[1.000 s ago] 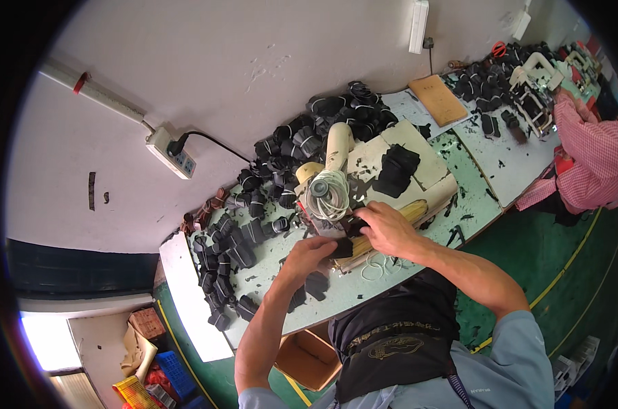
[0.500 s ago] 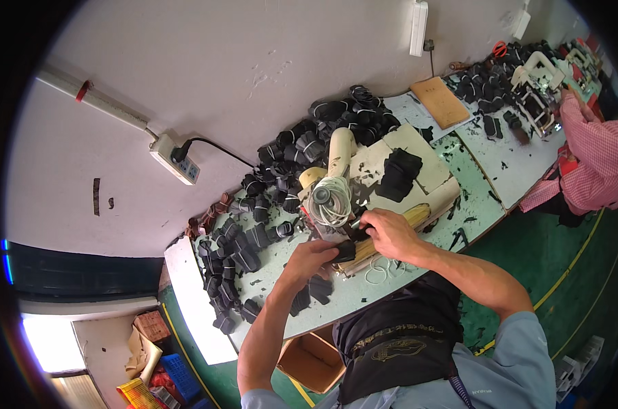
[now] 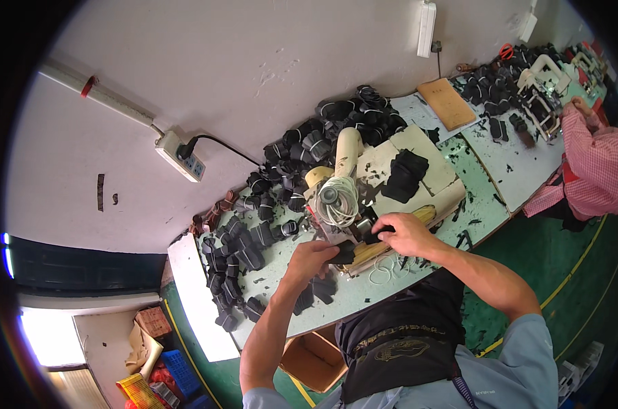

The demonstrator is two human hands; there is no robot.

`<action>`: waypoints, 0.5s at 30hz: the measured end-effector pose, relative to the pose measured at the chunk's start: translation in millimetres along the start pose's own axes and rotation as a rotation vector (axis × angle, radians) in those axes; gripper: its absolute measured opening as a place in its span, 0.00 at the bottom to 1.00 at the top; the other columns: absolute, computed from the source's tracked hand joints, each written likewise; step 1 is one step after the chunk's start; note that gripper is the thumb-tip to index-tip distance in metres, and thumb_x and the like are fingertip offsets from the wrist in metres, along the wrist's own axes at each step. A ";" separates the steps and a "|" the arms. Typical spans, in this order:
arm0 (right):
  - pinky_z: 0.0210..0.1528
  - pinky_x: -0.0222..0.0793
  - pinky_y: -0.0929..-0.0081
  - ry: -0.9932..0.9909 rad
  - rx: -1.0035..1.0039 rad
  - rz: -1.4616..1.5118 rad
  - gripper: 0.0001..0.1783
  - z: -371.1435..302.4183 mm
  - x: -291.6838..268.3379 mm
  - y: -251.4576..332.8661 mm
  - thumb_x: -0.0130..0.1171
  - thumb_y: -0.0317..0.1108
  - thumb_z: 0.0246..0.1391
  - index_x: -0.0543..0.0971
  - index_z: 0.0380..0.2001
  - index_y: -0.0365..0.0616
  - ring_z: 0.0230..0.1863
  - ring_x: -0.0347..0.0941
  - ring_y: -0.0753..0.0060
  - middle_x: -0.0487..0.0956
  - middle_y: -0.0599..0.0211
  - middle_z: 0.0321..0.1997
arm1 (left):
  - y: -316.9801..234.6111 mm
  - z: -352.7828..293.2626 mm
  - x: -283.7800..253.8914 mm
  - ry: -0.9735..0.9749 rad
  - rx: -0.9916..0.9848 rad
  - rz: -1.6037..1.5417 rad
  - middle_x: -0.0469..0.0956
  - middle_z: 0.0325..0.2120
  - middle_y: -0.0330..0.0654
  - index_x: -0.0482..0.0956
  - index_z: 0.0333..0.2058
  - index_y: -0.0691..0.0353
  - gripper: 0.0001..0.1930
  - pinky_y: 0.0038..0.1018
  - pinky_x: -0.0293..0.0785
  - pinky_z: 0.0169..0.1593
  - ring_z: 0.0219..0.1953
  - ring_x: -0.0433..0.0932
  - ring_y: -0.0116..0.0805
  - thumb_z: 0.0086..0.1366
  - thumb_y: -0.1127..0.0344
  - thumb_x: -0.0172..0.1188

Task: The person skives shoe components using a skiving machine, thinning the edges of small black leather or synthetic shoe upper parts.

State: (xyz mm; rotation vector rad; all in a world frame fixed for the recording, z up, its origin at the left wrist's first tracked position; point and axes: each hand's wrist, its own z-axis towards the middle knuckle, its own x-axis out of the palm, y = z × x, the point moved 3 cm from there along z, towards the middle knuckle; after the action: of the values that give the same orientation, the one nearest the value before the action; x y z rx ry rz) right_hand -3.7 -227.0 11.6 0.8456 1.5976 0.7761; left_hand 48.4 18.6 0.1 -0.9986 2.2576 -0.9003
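My left hand [image 3: 310, 262] is closed on a small stack of flat black pieces [image 3: 343, 253], held low at the left front of a cream bench machine [image 3: 443, 183]. My right hand [image 3: 410, 235] is bent at the machine's front edge, fingertips pinched on a dark piece [image 3: 369, 238] beside a small metal part. Its exact shape is partly hidden by the fingers. A loop of white bands [image 3: 337, 202] hangs on the machine's upright post. On the machine's top lies a pile of loose black pieces [image 3: 404, 176].
Banded black bundles [image 3: 239, 247] crowd the table's left and back. Loose white bands [image 3: 385, 270] lie by the front edge. A brown notebook [image 3: 447, 103] rests further right. An open cardboard box [image 3: 314, 361] stands below. At far right sits a co-worker in a pink checked sleeve [image 3: 599, 163].
My right hand has shifted slightly right and down from the machine's head, and a shiny metal part shows beside its fingers. My left hand keeps its black pieces in nearly the same place.
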 end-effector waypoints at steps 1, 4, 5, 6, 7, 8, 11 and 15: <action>0.47 0.72 0.60 0.076 0.016 -0.021 0.12 0.8 -2.0 3.0 0.63 0.28 0.52 0.79 0.42 0.42 0.42 0.78 0.52 0.80 0.55 0.39 | -0.5 2.1 0.0 -0.022 -0.020 0.004 0.78 0.21 0.37 0.83 0.40 0.71 0.12 0.20 0.67 0.20 0.17 0.72 0.22 0.65 0.65 0.63; 0.46 0.72 0.60 0.072 -0.087 -0.064 0.14 5.8 7.4 0.1 0.63 0.28 0.52 0.79 0.44 0.42 0.42 0.79 0.52 0.81 0.54 0.41 | -7.6 5.5 10.9 -0.037 -0.003 0.013 0.79 0.22 0.38 0.83 0.41 0.71 0.13 0.20 0.68 0.20 0.17 0.73 0.22 0.65 0.66 0.63; 0.45 0.73 0.61 -0.004 -0.205 -0.087 0.14 7.5 10.7 -0.5 0.63 0.28 0.52 0.79 0.44 0.41 0.42 0.79 0.53 0.81 0.54 0.41 | -11.4 5.8 13.5 -0.030 0.031 0.017 0.79 0.22 0.38 0.83 0.41 0.71 0.13 0.21 0.68 0.20 0.17 0.73 0.22 0.65 0.66 0.64; 0.45 0.73 0.61 -0.008 -0.201 -0.087 0.14 8.2 13.3 -2.2 0.63 0.28 0.52 0.79 0.44 0.41 0.42 0.79 0.53 0.81 0.54 0.41 | -9.4 5.8 14.4 -0.026 0.031 0.019 0.79 0.22 0.38 0.83 0.41 0.71 0.13 0.21 0.68 0.20 0.17 0.73 0.22 0.65 0.66 0.64; 0.43 0.73 0.62 -0.042 -0.171 -0.099 0.13 9.1 14.6 -4.2 0.63 0.28 0.53 0.79 0.42 0.41 0.40 0.80 0.56 0.81 0.54 0.40 | -5.7 4.0 15.6 -0.008 0.044 -0.092 0.79 0.22 0.38 0.83 0.41 0.71 0.13 0.21 0.67 0.19 0.17 0.72 0.22 0.65 0.65 0.64; 0.41 0.74 0.64 -0.077 -0.141 -0.110 0.11 9.5 14.5 -6.3 0.63 0.28 0.53 0.80 0.41 0.40 0.37 0.80 0.59 0.81 0.55 0.40 | -3.2 3.5 16.1 0.010 0.056 -0.204 0.79 0.22 0.38 0.83 0.40 0.71 0.13 0.21 0.66 0.18 0.17 0.72 0.22 0.65 0.65 0.64; 0.47 0.71 0.61 -0.034 0.059 0.118 0.12 0.2 3.3 -3.8 0.63 0.30 0.52 0.81 0.41 0.42 0.43 0.78 0.54 0.81 0.52 0.39 | 4.7 0.1 3.3 -0.029 0.083 -0.068 0.79 0.23 0.38 0.83 0.41 0.71 0.12 0.21 0.68 0.20 0.18 0.73 0.22 0.64 0.66 0.64; 0.47 0.72 0.60 0.225 0.284 0.158 0.12 -0.6 -5.2 3.2 0.64 0.30 0.52 0.80 0.41 0.42 0.44 0.78 0.52 0.82 0.54 0.40 | 0.2 -0.3 -2.9 -0.082 -0.014 0.101 0.82 0.24 0.40 0.84 0.44 0.68 0.15 0.22 0.73 0.26 0.18 0.75 0.25 0.63 0.63 0.64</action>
State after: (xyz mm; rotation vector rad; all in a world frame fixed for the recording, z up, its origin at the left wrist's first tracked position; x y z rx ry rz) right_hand -3.2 -229.7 17.1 1.1315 1.8873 0.7873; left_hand 49.9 21.0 0.7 -0.9018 2.2266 -0.7869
